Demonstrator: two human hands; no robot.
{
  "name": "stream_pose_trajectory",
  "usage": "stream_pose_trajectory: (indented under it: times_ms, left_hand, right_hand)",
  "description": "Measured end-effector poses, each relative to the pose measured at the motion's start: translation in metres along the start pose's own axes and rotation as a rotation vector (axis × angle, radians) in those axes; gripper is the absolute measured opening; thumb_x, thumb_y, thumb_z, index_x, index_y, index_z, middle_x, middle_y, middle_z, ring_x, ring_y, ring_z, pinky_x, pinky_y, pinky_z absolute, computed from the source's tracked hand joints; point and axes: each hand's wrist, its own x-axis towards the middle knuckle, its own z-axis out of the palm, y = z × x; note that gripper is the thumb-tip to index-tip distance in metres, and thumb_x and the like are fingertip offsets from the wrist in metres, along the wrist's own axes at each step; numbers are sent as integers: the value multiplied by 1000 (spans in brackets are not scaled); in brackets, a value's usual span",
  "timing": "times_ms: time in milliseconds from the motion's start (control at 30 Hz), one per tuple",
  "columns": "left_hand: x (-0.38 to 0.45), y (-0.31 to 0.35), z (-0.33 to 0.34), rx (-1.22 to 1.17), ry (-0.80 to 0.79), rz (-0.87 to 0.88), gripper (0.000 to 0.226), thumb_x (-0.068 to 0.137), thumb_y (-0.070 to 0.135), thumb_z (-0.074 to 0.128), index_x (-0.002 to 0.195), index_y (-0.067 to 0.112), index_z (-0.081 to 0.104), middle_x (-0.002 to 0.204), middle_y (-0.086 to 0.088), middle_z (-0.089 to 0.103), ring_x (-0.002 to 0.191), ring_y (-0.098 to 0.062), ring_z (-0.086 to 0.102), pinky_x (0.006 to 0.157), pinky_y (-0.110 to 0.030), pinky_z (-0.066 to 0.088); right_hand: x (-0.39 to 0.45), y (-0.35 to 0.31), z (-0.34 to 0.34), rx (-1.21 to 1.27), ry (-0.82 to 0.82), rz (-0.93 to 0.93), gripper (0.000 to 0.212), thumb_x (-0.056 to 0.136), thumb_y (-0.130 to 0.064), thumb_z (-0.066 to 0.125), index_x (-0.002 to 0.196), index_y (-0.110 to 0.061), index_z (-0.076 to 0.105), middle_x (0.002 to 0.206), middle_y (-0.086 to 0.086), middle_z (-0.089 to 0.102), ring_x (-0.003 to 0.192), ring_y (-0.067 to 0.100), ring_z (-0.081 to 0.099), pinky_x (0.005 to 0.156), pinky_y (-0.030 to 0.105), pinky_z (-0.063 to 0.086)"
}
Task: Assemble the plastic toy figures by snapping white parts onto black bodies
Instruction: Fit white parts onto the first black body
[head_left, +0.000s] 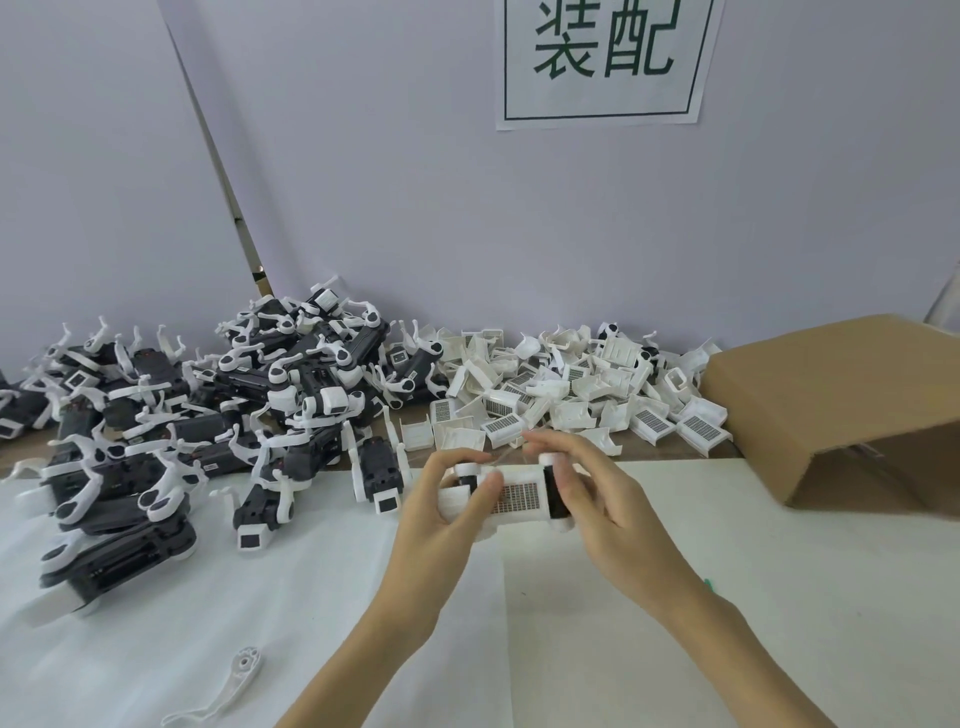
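A: Why is the black plastic toy body with its white grid-stickered shell (519, 498) held up off the white foam-covered surface (675, 597)?

B: I'd judge it's so both hands can squeeze the shell home. The left hand (447, 499) wraps its fingers (491, 486) round one end, thumb across the top; the right hand (597, 499) grips the other end, where the black body shows, with some fingers lifted and blurred.

A: And the stock?

B: Sorted by stage, I think. One heap of black bodies with white curved legs (208, 415) lies to the left, far too tangled to count. One pile of loose white shell parts (571, 395) sits straight ahead, likewise dozens, within reach.

A: Anything single?

B: One loose white leg piece (228, 686) near the front edge, one brown cardboard box (841, 405) on its side at right, and one paper sign with green characters (605, 57) on the wall.
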Motion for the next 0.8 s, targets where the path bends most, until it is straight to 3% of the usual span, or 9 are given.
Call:
stream_pose_trajectory:
  times_ms: [133,233,333,400,467,533,633,700,800]
  left_hand:
    - [3,-2,-4,-178,61,-162,30,86,46,77,110,28,73,118,-9,75,109,-26,72,87,-37,61]
    - [6,-5,-14,-124,-74,-161,39,88,31,86,123,35,68,126,-10,72,111,-26,72,92,-38,59]
    - [11,-8,-29,14,-319,-85,79,92,7,77,149,49,41,130,-1,71,117,-16,71,96,-26,56]
    - [13,-11,-32,157,-340,-15,91,92,8,80,153,53,30,133,7,68,125,-11,67,105,-22,51]
    - [13,-12,-27,315,-209,70,74,88,32,86,144,51,41,130,15,65,120,-5,67,103,-21,50]
    - [11,-13,-23,536,-57,213,48,87,55,72,131,43,55,124,20,63,112,-2,66,96,-21,51]
    - [10,-19,-25,812,87,482,32,109,42,45,125,24,67,109,12,67,95,-10,66,82,-33,55]
    - [9,-16,-28,870,113,470,31,112,38,31,124,32,59,85,14,68,80,-15,61,69,-34,51]
    - [11,-21,-32,937,39,429,27,110,25,45,130,43,41,71,16,66,70,-15,60,66,-35,49]
  right_hand:
    - [0,10,-3,-340,-134,-142,58,96,-30,73,147,-41,49,154,-18,42,140,7,47,105,21,47]
    - [-1,18,1,-451,-76,-143,60,92,-17,77,142,-39,54,146,-30,38,127,-6,51,100,14,45]
    - [0,23,-2,-501,42,-174,55,88,-10,80,134,-32,60,143,-24,41,125,-8,49,96,7,42]
    - [1,24,-6,-528,102,-180,55,86,-10,82,133,-29,60,142,-21,42,121,-8,49,92,9,45]
    - [2,25,-7,-535,136,-175,56,86,-9,82,134,-28,61,142,-18,43,119,-7,50,89,13,47]
    - [2,27,-6,-526,145,-176,56,85,-6,82,133,-26,62,141,-16,44,121,-6,50,91,8,44]
    - [0,30,-5,-466,144,-154,55,85,-3,82,132,-25,63,138,-18,45,125,-3,51,96,7,43]
    - [0,30,-3,-434,158,-133,53,85,-3,81,131,-24,64,136,-18,46,125,1,53,99,12,47]
    - [2,30,-4,-373,212,-88,50,85,-5,83,129,-22,66,130,-14,50,120,3,57,99,18,51]
